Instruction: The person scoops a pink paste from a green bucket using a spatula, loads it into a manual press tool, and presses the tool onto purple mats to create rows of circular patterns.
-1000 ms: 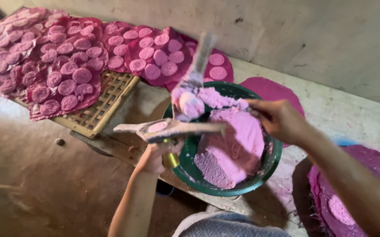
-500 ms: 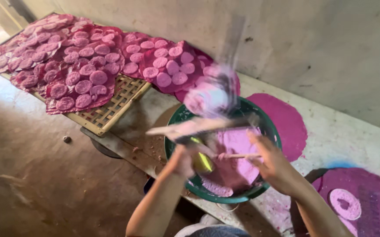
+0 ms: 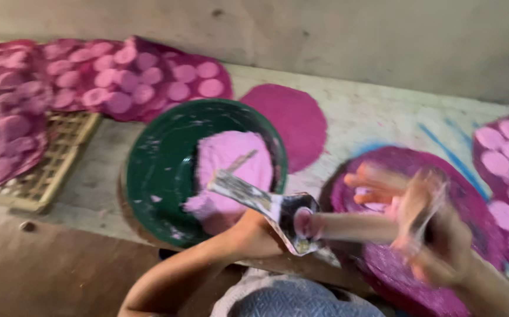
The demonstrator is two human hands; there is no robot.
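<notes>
The press tool (image 3: 278,208), a flat, pale, dough-smeared paddle with a dark round cup at its near end, sits over the near rim of the green bowl (image 3: 160,170), tilted up toward the pink dough (image 3: 234,164) heaped inside. My left hand (image 3: 254,235) is under it, wrapped around its underside. My right hand (image 3: 427,223) is blurred, fingers curled around the pale handle sticking out to the right, above a purple cloth (image 3: 407,270) on the bench. Beyond the bowl lies a round magenta mat (image 3: 295,117). Left, pink discs (image 3: 148,88) sit in rows on purple cloth over a woven bamboo tray (image 3: 49,176); more discs sit far right.
</notes>
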